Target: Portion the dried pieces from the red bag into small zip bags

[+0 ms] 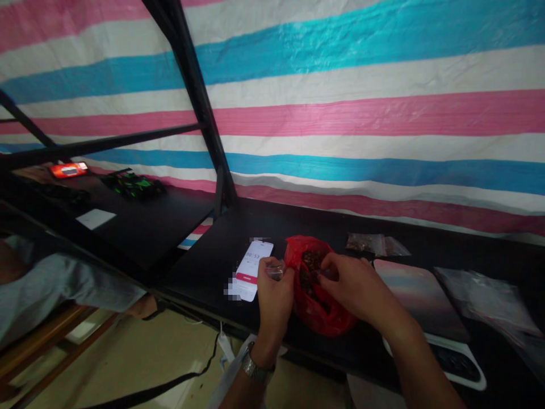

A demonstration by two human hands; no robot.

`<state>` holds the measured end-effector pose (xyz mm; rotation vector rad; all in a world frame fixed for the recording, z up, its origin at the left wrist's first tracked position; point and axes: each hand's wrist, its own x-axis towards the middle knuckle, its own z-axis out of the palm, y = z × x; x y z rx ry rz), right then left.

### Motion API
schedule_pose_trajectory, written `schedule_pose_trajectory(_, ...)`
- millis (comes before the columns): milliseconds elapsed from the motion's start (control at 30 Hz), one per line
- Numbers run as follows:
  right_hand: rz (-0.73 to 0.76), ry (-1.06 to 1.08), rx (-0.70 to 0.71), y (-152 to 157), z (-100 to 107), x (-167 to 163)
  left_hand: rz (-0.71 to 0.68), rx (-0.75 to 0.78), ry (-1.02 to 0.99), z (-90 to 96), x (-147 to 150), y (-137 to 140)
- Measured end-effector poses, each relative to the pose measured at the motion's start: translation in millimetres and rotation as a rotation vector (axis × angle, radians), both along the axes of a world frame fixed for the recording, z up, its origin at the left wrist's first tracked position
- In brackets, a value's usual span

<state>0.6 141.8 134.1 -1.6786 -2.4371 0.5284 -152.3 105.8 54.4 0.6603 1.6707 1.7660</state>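
A red plastic bag point(327, 319) stands open on the black table, with many small brown pieces point(312, 260) inside; their kind is too small to tell. At its left edge, my left hand point(275, 295) is closed on a small clear plastic bag point(276, 270). My right hand point(355, 287) reaches over the bag's opening from the right. Its thumb and fingers are pinched together just above the brown pieces, and whatever is between the fingertips is hidden. A wristwatch point(255, 363) is on my left wrist.
Left of the red bag lies a lit phone point(254, 267) with a running timer. Behind are filled clear bags point(365, 243); to the right are a silver box-like item point(419, 292) and flat clear bags point(489, 298). A black frame post point(200, 102) and another person's sleeve point(72, 289) are left.
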Motion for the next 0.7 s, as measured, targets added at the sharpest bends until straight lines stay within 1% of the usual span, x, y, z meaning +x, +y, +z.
schedule_pose_trajectory(67,-0.001,0.12,-0.022,-0.2,-1.5,-1.7,-0.005,0.015,0.006,0.7,0.3,-0.8)
schedule_pose_trajectory(133,0.006,0.192,-0.04,-1.7,-1.5,-3.8,-0.012,0.028,0.011,0.8,-0.1,-1.3)
schedule_pose_trajectory(200,0.013,0.148,-0.044,-4.0,0.1,-6.3,-0.016,0.039,0.02,0.5,-0.7,-1.5)
schedule_pose_trajectory(333,0.006,-0.102,-0.015,-6.9,3.3,-9.9,-0.005,0.051,0.057,1.9,-1.0,-1.1)
schedule_pose_trajectory(400,-0.005,-0.161,-0.004,-6.7,3.1,-9.8,-0.001,0.052,0.087,4.2,-1.2,-1.5)
schedule_pose_trajectory(467,-0.008,-0.159,0.003,-5.5,1.1,-8.8,0.0,0.051,0.12,7.1,-1.8,-3.6)
schedule_pose_trajectory(567,-0.015,-0.099,0.021,-1.5,-4.9,-7.7,0.004,0.027,0.197,10.5,-4.1,-11.6)
schedule_pose_trajectory(700,-0.036,-0.034,0.077,7.0,-10.8,-5.2,-0.043,-0.019,0.279,10.3,-5.4,-28.8)
